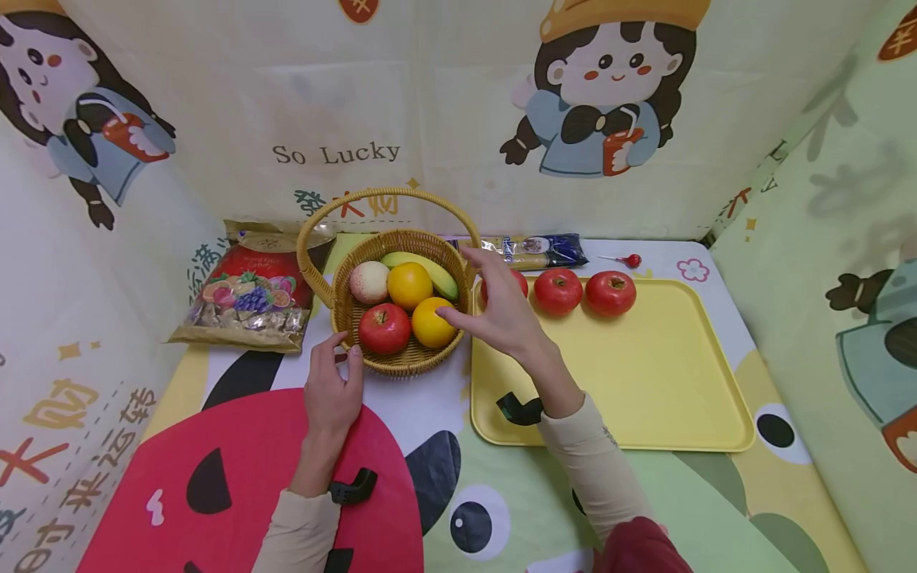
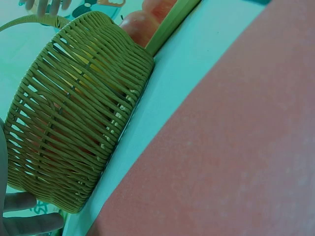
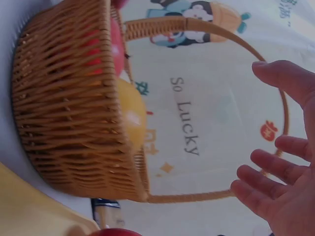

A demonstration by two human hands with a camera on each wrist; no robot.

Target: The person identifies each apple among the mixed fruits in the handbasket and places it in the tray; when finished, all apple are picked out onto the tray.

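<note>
A wicker basket (image 1: 401, 369) with a tall arched handle holds a red apple (image 1: 384, 329), two oranges (image 1: 411, 286), a banana (image 1: 437, 276) and a pale, red-speckled round fruit (image 1: 368, 282). My left hand (image 1: 333, 394) is at the basket's front-left side, its fingers by the rim; in the left wrist view two straight fingers (image 2: 32, 225) lie beside the woven wall. Over the right rim, my right hand (image 1: 507, 314) is spread, thumb apart from the fingers, with nothing held. In the right wrist view its palm faces the basket handle (image 3: 221, 30).
To the right lies a yellow tray (image 1: 609, 382) with three red apples (image 1: 558, 292) along its back edge, one partly behind my right hand. A candy bag (image 1: 251, 294) stands left of the basket. Behind the tray are a blue-and-gold packet (image 1: 548, 251) and a small red-headed item (image 1: 632, 260).
</note>
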